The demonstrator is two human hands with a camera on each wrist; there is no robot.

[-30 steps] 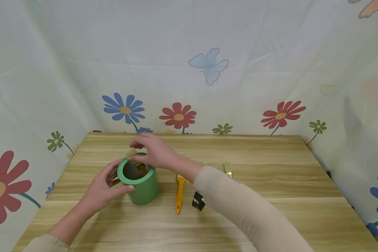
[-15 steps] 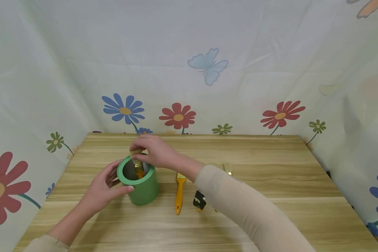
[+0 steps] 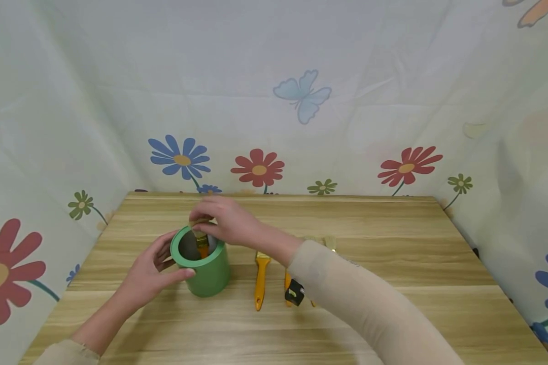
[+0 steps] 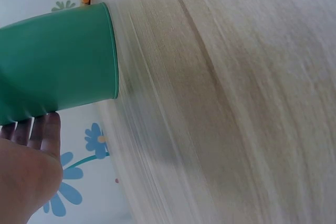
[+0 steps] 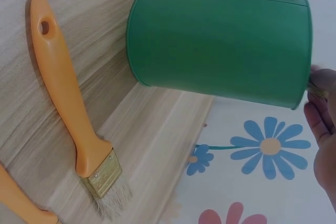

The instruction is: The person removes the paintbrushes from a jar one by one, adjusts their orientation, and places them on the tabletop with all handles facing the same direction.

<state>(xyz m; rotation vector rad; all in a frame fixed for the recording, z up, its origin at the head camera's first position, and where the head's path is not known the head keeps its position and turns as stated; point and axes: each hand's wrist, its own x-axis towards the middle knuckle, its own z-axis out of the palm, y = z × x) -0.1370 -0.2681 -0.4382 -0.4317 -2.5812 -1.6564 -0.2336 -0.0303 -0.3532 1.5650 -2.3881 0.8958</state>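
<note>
A green cylindrical container stands upright on the wooden table at the left. My left hand holds it from its left side, thumb near the rim and fingers behind it. Over the opening, my right hand pinches a paintbrush by its pale bristles, its metal ferrule and orange handle pointing down inside. The lower handle is hidden by the container. In the left wrist view, the left fingers touch the container's wall. The right wrist view has the right hand at the rim end.
An orange-handled paintbrush lies right of the container. More paintbrushes lie partly under the right forearm, one with its bristles showing. A black wrist camera hangs below that forearm. Flower-printed cloth encloses the table's back and sides.
The brush's ferrule and orange handle have come into clearer view inside the container's opening. My right hand has shifted very slightly to the right; my left hand and the container stay put.
</note>
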